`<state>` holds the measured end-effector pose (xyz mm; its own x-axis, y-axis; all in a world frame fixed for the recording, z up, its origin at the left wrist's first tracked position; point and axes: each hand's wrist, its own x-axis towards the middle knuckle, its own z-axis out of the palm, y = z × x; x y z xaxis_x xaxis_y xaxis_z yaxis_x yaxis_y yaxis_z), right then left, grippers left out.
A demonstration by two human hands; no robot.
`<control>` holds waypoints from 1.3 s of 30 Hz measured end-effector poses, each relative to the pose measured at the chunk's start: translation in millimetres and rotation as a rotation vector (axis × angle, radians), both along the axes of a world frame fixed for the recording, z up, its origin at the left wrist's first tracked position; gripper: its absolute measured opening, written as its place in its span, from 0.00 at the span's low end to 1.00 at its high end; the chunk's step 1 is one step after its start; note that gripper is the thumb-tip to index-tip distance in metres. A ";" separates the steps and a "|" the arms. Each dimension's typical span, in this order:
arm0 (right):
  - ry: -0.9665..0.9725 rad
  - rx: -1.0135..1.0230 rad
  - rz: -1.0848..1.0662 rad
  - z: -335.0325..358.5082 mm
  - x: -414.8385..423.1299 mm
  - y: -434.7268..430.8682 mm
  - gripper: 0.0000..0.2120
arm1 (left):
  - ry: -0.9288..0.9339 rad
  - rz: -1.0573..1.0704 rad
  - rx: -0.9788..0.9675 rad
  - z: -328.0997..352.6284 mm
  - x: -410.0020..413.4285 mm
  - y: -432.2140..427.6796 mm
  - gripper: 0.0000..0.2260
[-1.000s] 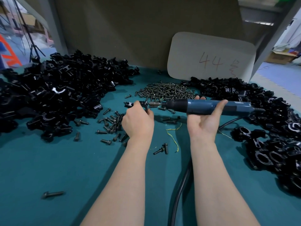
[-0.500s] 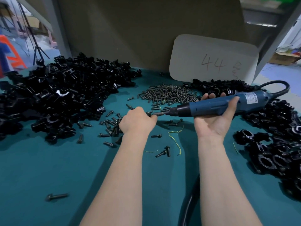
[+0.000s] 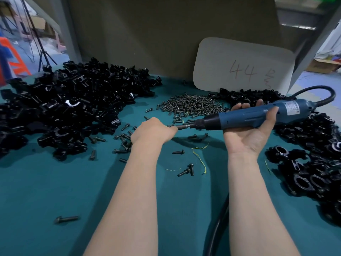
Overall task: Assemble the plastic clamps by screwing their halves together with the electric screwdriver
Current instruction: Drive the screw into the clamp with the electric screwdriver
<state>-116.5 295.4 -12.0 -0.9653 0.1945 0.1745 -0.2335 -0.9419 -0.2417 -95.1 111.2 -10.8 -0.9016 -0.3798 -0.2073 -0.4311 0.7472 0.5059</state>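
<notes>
right hand (image 3: 247, 139) palm-up, fingers wrapped round electric screwdriver (image 3: 245, 116) | bit tip touches left hand (image 3: 154, 130) | left fingers curled, contents hidden, cannot tell

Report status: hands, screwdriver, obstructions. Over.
Right hand grips electric screwdriver, bit pointing left. Left hand curled at bit tip, contents hidden. Loose screws scattered on mat below.

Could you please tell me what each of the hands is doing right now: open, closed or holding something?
Left hand: curled at the tip of the screwdriver; cannot tell if it holds anything.
Right hand: holding the screwdriver.
</notes>
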 end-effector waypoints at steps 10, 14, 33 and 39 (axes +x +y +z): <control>-0.337 0.097 -0.056 -10.8 -5.0 -1.6 0.20 | 0.536 0.149 0.802 -9.7 -3.7 9.9 0.18; -0.442 0.286 -0.110 -13.6 -8.4 -3.7 0.21 | 0.556 0.210 0.964 -20.3 -5.6 16.4 0.09; -0.330 0.010 -0.022 -7.9 -8.5 1.9 0.20 | 0.725 0.343 1.319 -16.2 -4.0 14.3 0.03; -0.317 -0.013 -0.002 -7.8 -9.0 3.3 0.22 | 0.646 0.407 1.399 -15.9 -3.6 14.5 0.06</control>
<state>-125.5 298.6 -19.8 -0.9708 0.1966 -0.1373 -0.1503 -0.9450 -0.2905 -98.7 125.7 -26.7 -0.8625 -0.4536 -0.2244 0.0721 -0.5490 0.8327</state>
